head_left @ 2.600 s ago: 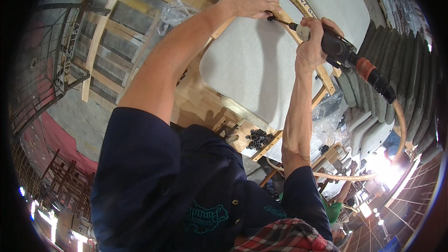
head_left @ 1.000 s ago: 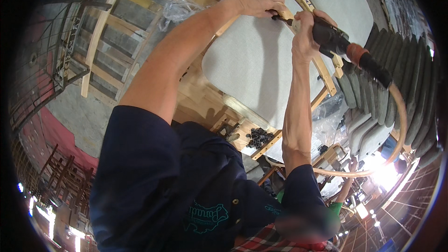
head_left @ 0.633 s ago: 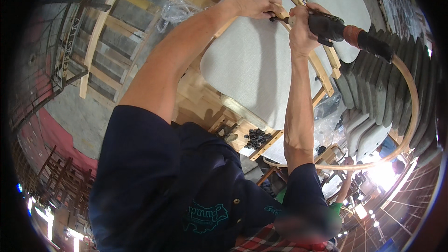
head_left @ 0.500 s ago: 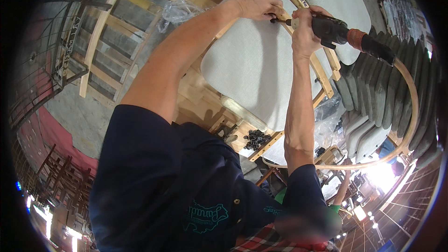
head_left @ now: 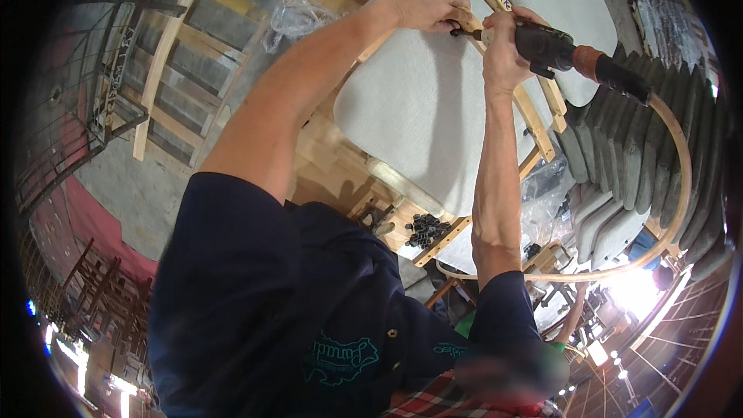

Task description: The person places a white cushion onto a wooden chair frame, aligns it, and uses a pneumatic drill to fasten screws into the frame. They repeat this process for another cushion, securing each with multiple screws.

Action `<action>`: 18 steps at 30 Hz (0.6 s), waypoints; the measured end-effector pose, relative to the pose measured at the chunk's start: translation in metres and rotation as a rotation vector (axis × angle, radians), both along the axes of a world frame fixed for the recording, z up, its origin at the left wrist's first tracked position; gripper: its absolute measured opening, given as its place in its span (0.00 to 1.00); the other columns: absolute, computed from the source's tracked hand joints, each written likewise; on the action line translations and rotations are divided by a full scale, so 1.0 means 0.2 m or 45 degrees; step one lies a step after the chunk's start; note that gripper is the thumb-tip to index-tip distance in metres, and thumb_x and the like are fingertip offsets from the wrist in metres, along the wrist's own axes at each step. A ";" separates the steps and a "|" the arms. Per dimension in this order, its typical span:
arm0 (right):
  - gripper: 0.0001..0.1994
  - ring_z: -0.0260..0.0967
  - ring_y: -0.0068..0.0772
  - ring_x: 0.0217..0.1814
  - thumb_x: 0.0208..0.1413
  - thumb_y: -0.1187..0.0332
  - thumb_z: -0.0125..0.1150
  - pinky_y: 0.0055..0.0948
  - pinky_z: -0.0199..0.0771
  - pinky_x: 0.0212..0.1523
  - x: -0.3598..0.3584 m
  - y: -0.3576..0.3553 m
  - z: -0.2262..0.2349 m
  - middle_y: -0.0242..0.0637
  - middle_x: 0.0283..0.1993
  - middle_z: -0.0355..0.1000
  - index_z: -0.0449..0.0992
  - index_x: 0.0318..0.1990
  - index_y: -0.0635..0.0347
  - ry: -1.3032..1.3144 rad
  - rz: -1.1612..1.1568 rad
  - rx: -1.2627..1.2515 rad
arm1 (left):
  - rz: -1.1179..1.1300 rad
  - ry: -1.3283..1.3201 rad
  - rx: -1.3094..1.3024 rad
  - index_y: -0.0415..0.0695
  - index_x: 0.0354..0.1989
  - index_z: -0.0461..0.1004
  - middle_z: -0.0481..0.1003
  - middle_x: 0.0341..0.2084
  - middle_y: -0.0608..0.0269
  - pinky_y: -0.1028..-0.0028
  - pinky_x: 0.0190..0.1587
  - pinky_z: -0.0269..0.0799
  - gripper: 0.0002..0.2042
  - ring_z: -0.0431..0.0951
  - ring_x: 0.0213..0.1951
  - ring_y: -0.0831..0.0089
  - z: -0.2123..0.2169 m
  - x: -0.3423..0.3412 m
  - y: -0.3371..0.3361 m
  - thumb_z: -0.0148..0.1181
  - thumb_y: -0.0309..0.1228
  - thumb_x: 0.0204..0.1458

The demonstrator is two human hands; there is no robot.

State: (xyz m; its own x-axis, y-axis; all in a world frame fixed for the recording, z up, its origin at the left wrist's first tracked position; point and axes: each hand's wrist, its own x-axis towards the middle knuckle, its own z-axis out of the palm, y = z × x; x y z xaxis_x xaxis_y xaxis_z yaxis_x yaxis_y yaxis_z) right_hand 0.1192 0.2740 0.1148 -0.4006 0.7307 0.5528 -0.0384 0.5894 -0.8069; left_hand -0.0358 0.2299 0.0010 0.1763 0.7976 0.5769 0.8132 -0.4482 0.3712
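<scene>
My right hand (head_left: 505, 54) is wrapped around a black air screwdriver (head_left: 544, 45) with an orange-brown band and a hose at its rear. The tool lies nearly level, its bit pointing left. At the bit's tip, the fingers of my left hand (head_left: 430, 6) pinch a small dark piece (head_left: 455, 29), mostly hidden by them. Both hands are over the far part of a pale grey padded seat panel (head_left: 402, 108). Wooden rails (head_left: 534, 120) lie along the panel's right side, one with handwriting on it. The bit's tip is beside a rail.
Black small parts (head_left: 426, 230) are heaped near the panel's front edge. The tan hose (head_left: 687, 162) loops down on the right, past stacked grey cushions (head_left: 619, 131). Another pale panel (head_left: 553, 8) lies beyond the rails. A wooden pallet (head_left: 182, 70) and metal rack (head_left: 116, 70) stand left.
The screwdriver and my right hand have shifted very slightly to the left. My left hand keeps its pinch at the bit's tip.
</scene>
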 end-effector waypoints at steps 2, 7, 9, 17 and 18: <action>0.10 0.77 0.27 0.30 0.51 0.86 0.62 0.24 0.77 0.34 0.00 -0.02 0.03 0.37 0.31 0.76 0.73 0.40 0.66 0.016 0.019 -0.056 | 0.006 0.006 -0.006 0.49 0.46 0.84 0.77 0.49 0.73 0.66 0.56 0.70 0.17 0.73 0.49 0.66 -0.01 0.00 0.00 0.74 0.32 0.44; 0.08 0.78 0.29 0.28 0.52 0.85 0.61 0.25 0.79 0.33 0.00 0.00 0.01 0.39 0.28 0.77 0.72 0.38 0.66 0.063 0.047 -0.123 | 0.019 0.033 -0.057 0.49 0.47 0.84 0.77 0.49 0.74 0.67 0.56 0.70 0.18 0.73 0.49 0.67 0.01 0.02 0.00 0.74 0.32 0.44; 0.07 0.78 0.28 0.28 0.52 0.84 0.61 0.25 0.79 0.33 0.00 0.00 0.01 0.40 0.28 0.77 0.73 0.37 0.66 -0.032 0.010 -0.060 | 0.012 0.029 -0.032 0.50 0.47 0.84 0.77 0.49 0.74 0.66 0.56 0.70 0.19 0.73 0.49 0.67 0.01 0.01 -0.01 0.74 0.32 0.44; 0.08 0.76 0.25 0.30 0.52 0.82 0.63 0.23 0.77 0.35 0.02 0.03 -0.02 0.35 0.31 0.76 0.73 0.38 0.66 -0.188 -0.060 0.150 | -0.014 0.001 0.001 0.52 0.48 0.83 0.76 0.47 0.76 0.66 0.55 0.70 0.20 0.73 0.48 0.67 -0.01 0.01 0.00 0.73 0.31 0.43; 0.06 0.75 0.25 0.31 0.51 0.81 0.64 0.24 0.76 0.36 0.03 0.03 -0.04 0.34 0.32 0.75 0.74 0.35 0.64 -0.184 -0.091 0.131 | -0.020 0.004 0.006 0.52 0.48 0.83 0.76 0.47 0.76 0.66 0.54 0.70 0.19 0.73 0.48 0.67 -0.01 0.01 0.01 0.73 0.31 0.43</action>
